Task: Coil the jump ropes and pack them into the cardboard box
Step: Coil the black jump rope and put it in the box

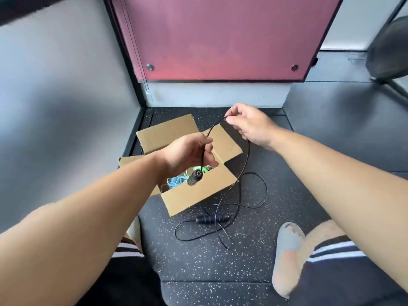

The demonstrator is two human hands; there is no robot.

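Black, thin jump rope (pixel 194 178), pinched by left hand (pixel 187 154) and right hand (pixel 250 125).

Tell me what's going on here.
A person is coiling a black jump rope. The left hand grips it above one handle, which hangs over the open cardboard box; the right hand pinches it further along. The other handle lies on the floor. Green and blue ropes are already in the box.

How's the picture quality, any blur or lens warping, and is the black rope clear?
Head view: wide-angle warp bows the frame of the red panel; the edges smear, notably the grey wall; the centre is sharp, so the black jump rope between left hand and right hand reads clearly; soft light.
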